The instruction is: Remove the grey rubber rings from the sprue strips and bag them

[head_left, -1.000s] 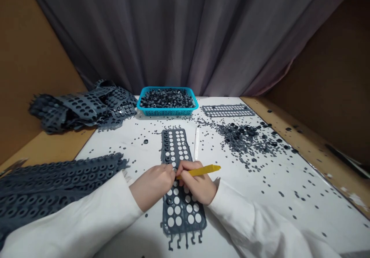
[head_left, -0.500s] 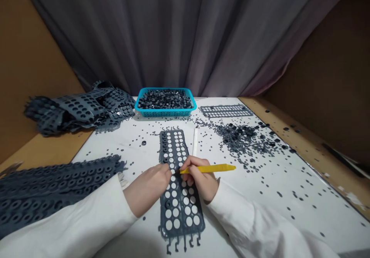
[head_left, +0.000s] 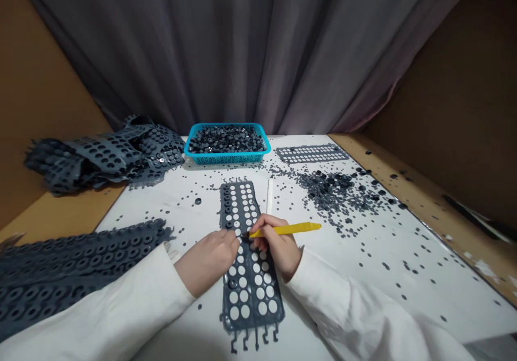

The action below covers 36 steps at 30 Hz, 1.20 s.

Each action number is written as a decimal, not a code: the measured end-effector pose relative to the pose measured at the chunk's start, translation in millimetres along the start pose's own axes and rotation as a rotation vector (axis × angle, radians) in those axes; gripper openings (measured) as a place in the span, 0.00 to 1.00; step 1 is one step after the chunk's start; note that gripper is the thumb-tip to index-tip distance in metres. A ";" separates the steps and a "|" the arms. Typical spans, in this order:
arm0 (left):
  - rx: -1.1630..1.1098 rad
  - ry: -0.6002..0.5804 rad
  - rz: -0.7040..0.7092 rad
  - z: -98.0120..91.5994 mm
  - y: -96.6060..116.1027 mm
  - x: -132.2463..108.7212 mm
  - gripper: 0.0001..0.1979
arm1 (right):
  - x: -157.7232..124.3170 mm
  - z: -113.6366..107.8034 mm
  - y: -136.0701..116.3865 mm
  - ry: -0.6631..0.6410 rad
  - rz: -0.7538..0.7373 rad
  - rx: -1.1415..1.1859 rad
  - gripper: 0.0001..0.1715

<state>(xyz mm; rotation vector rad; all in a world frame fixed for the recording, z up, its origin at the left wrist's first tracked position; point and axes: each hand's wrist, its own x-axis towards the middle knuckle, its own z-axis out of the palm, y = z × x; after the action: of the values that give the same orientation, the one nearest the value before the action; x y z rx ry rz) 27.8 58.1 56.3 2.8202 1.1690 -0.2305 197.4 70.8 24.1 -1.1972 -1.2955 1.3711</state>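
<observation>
Now the right hand point(head_left: 280, 245) pinches a yellow tool point(head_left: 288, 229), dark tip down at the middle of the perforated grey sheet point(head_left: 251, 291), which lies lengthwise on the white tabletop point(head_left: 189, 331)! Over at the sheet's left edge, the left hand point(head_left: 212, 257) bunches its fingers, but whether they grip anything, one cannot tell. Beyond, a slim white tool point(head_left: 270, 195) lies beside the sheet, and the blue basket point(head_left: 226, 157) holds small dark pieces point(head_left: 228, 139).
</observation>
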 end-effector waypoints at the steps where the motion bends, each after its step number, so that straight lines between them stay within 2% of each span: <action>1: 0.011 0.002 0.006 0.7 -0.1 0.0 0.14 | -0.4 0.1 -0.2 -0.002 0.002 0.004 0.11; 5: -0.021 0.002 0.001 0.8 -2.6 0.2 0.14 | -3.8 1.5 -0.3 -0.054 0.002 -0.025 0.10; 10: -0.098 -0.018 -0.008 -2.7 -6.2 0.4 0.11 | -9.1 4.4 2.2 -0.152 -0.048 -0.169 0.10; 16: -0.080 -0.036 0.001 -5.7 -5.8 1.4 0.10 | -9.4 5.0 0.5 -0.162 -0.062 -0.223 0.11; 22: -0.050 0.040 0.051 0.2 -7.0 0.8 0.11 | -8.4 5.2 -5.1 -0.188 -0.114 -0.301 0.11; 30: -0.055 0.034 0.046 -2.8 -7.7 1.7 0.10 | -8.8 4.5 1.1 -0.164 -0.050 -0.207 0.12; 36: -0.064 0.061 0.064 -1.9 -8.9 0.7 0.10 | -8.7 5.5 -3.0 -0.182 -0.069 -0.251 0.12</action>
<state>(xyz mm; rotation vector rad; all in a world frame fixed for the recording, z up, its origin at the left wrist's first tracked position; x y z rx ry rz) 22.2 65.1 57.9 2.8219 1.0751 -0.1017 193.2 61.6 27.7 -1.2009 -1.6618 1.3202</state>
